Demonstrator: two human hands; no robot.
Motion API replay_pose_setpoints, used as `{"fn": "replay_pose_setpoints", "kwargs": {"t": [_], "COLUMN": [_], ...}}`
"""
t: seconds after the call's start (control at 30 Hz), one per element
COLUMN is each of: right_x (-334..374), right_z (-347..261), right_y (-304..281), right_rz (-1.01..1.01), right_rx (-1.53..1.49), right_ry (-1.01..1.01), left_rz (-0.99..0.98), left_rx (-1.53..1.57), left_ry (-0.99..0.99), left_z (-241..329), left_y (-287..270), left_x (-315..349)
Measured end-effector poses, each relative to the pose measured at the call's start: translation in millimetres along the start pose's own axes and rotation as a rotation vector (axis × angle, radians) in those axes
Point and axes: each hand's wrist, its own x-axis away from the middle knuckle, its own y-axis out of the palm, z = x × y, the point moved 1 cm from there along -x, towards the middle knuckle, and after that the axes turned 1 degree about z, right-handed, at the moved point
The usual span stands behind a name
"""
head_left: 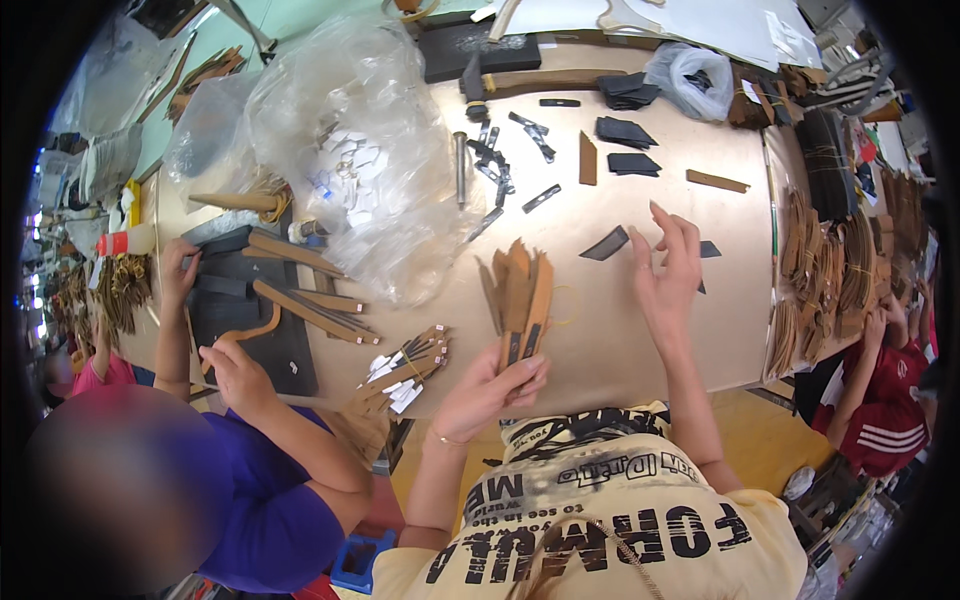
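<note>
My left hand (490,397) grips a fanned bundle of brown leather strips (517,290) near its lower end, with small dark labels on some of them. My right hand (667,280) hovers to the right of the bundle, fingers apart and holding nothing I can see. Just left of its fingers lies a black slanted leather piece (604,243). Another black piece (709,249) is partly hidden behind the hand. A thin yellow rubber band (567,305) appears beside the bundle.
Small black label strips (490,160) lie beside a metal rod (461,168) and a hammer (550,82). A plastic bag of white tags (350,170) sits left of them. A co-worker in blue (270,480) handles strips at left; brown strip bundles (825,260) line the right.
</note>
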Motion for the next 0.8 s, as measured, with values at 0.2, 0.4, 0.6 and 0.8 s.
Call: {"fn": "replay_pose_setpoints", "kwargs": {"t": [0.2,0.4,0.6,0.8], "right_x": [34,50,56,41], "right_z": [-40,-52,-47,-40], "right_y": [-15,-7,-5,-3], "right_rz": [-0.310,-0.441,-0.431,-0.477], "right_rx": [-0.083,0.158,0.219,-0.073], "right_ry": [-0.637,-0.796,-0.801,-0.441], "left_rz": [0.048,0.253,0.285,0.229], "left_rx": [-0.177,-0.516,-0.531,-0.294], "left_ry": [0.018,0.084,0.143,-0.002], "left_z": [-10,-31,-40,-23], "left_y": [8,3,4,10], "left_x": [-15,-23,-28,-21]}}
